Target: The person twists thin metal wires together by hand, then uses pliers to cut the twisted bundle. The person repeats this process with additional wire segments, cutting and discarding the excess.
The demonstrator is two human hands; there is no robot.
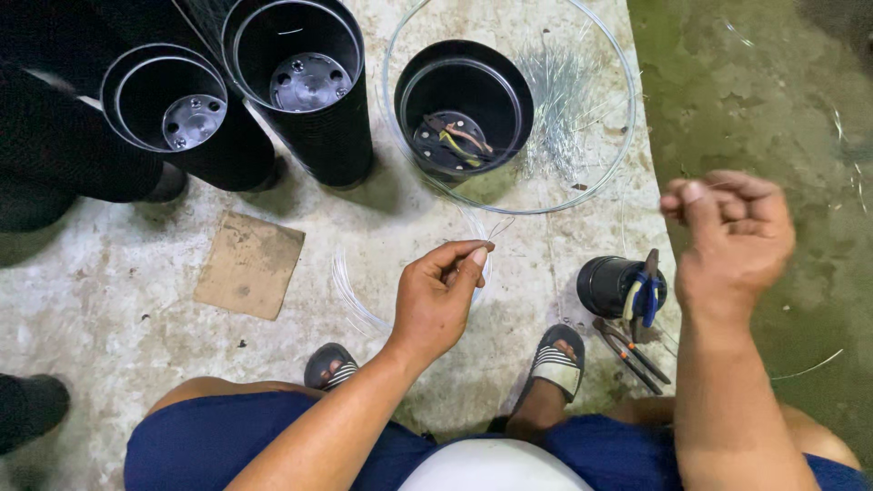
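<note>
Thin steel wire point(491, 229) is pinched in the closed fingertips of the left hand point(438, 295) above the floor point(118, 300), while the raised right hand point(727, 238), fisted, seemingly draws its far end taut, so the next move likely needs steady tension.

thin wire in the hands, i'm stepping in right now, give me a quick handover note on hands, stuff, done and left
Left hand: pinching a thin clear wire between thumb and forefinger.
Right hand: raised and closed; blurred, so its hold on the wire is unclear.
Things: black ribbed tube with coloured wires inside stands in a clear round hoop; two more black tubes to its left; blue-handled pliers on a small black cylinder.
Done: cannot tell.
Left: wire not yet attached to anything.
</note>
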